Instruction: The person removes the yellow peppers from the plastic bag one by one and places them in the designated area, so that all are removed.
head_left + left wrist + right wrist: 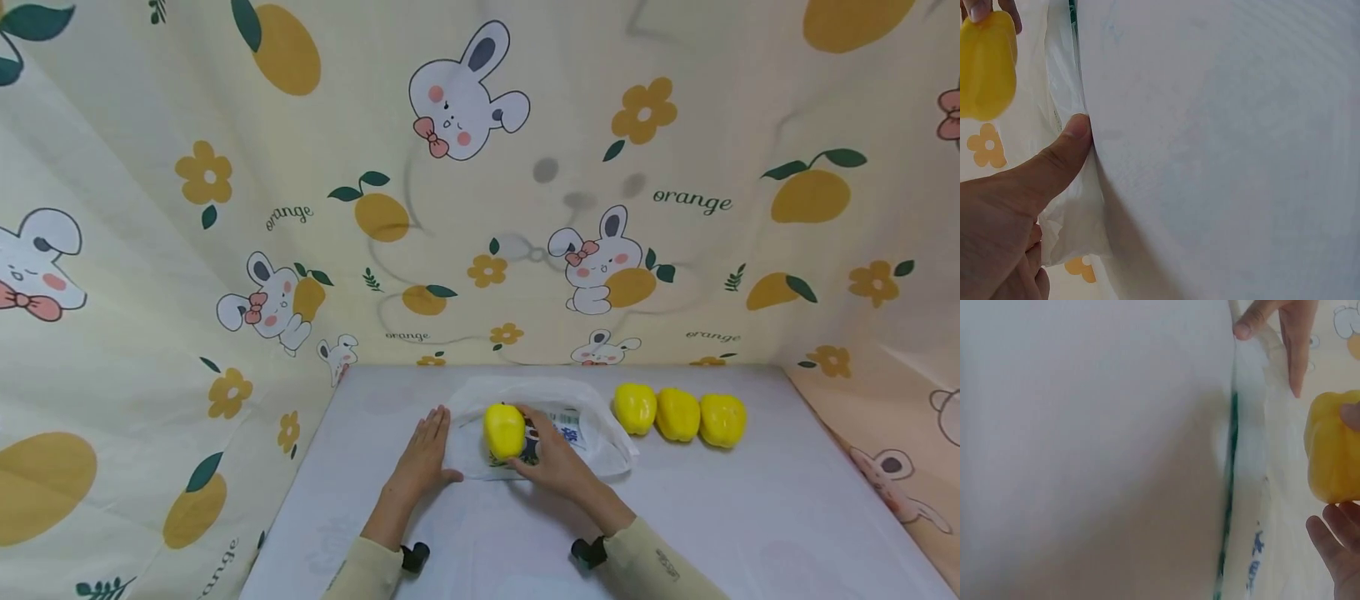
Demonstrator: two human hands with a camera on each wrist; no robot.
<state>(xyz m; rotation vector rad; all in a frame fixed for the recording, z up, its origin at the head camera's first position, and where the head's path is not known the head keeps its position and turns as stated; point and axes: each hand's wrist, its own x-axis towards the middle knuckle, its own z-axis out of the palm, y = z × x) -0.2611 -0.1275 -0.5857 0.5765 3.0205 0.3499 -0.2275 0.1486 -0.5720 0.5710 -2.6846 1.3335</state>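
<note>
My right hand (558, 462) grips a yellow bell pepper (504, 432) between thumb and fingers, over a white plastic bag (468, 454) lying on the table. Its thumb and fingertips show on opposite sides of the pepper (1329, 450) in the right wrist view. With straight fingers, my left hand (422, 454) rests at the bag's left edge. The left thumb (1054, 165) touches the bag's near edge in the left wrist view. Dark and blue print marks the bag's middle, partly hidden by the pepper and right hand.
To the right of the bag, three yellow bell peppers (677, 415) stand in a row on the white-covered table (720, 517). A cloth curtain (480, 208) printed with rabbits and oranges hangs behind the table and along its sides.
</note>
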